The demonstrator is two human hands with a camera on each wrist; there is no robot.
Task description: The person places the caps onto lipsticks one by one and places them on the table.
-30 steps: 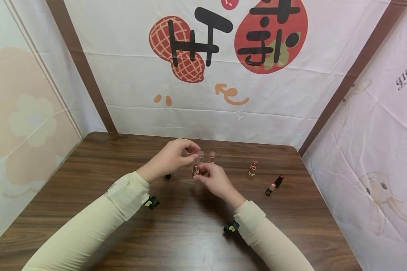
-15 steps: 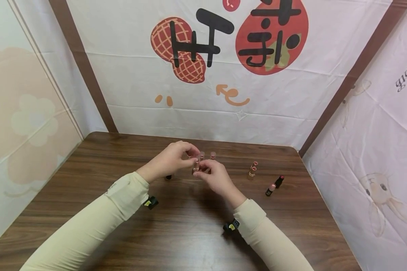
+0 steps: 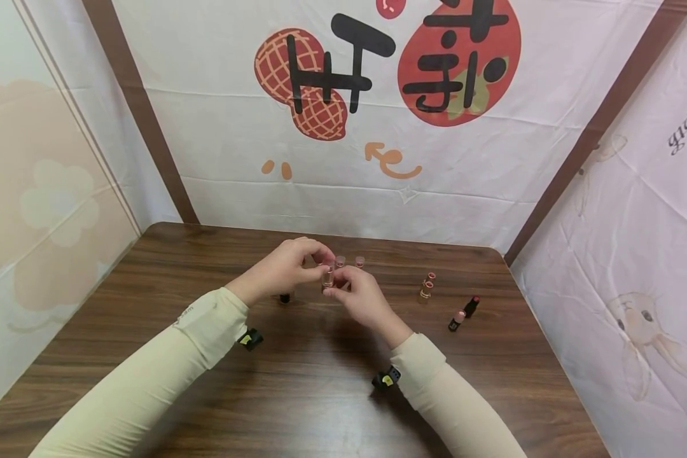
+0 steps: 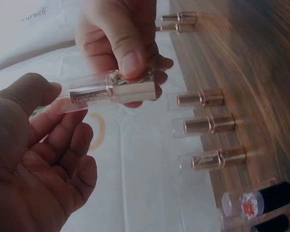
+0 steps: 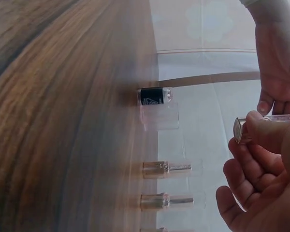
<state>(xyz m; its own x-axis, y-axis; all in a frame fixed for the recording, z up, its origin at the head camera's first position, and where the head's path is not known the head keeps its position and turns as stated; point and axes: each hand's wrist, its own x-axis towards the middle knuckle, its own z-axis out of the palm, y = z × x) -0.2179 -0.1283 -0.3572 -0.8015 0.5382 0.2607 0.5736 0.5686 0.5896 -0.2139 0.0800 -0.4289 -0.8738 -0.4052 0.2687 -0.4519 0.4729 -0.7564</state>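
A lipstick with a shiny gold base [image 4: 135, 92] is held up between both hands, above the table. My right hand [image 3: 366, 302] grips that base between thumb and fingers. Around the lipstick's upper part sits a clear cap [image 4: 89, 92], its far end pinched by the thumb and fingers of my left hand [image 3: 283, 270]. Just behind the hands stand several gold lipsticks with clear caps, among them one gold lipstick [image 4: 210, 124] in the middle of a row. Beside that row is a black-based lipstick [image 5: 152, 95] with clear plastic next to it.
To the right on the brown wooden table [image 3: 298, 394] stand two gold lipsticks [image 3: 426, 291] without visible caps. Nearer the right edge are a pink lipstick [image 3: 455, 321] and a red lipstick [image 3: 472, 305] with black bases. A printed white curtain [image 3: 217, 127] hangs behind the table.
The clear cap in my left hand has come down from above the lipstick to around it. Both hands have shifted slightly left, still holding cap and base.
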